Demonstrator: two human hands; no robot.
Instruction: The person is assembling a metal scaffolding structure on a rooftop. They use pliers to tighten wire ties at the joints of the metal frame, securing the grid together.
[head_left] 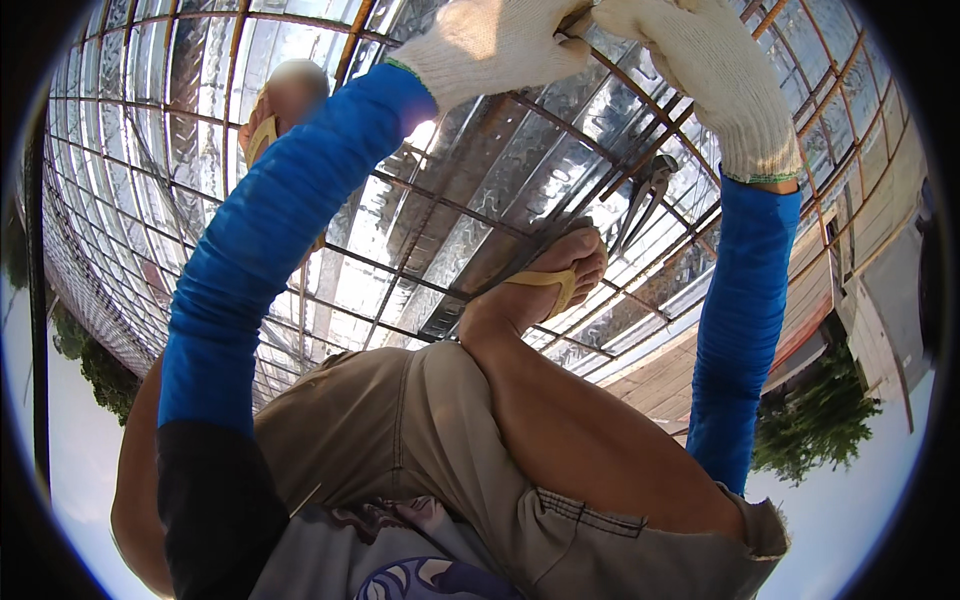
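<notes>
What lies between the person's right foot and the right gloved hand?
In the head view, pincers lie on the rebar grid between the right foot and the right hand.

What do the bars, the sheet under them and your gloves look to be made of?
The bars look like steel rebar: thin, rust-brown and dull. The ribbed sheet below looks like galvanised or similarly coated metal decking: silvery, embossed, throwing bright glare. The gloves on the left hand and right hand look like knitted cotton: off-white, with a visible weave and a green-edged cuff.
</notes>
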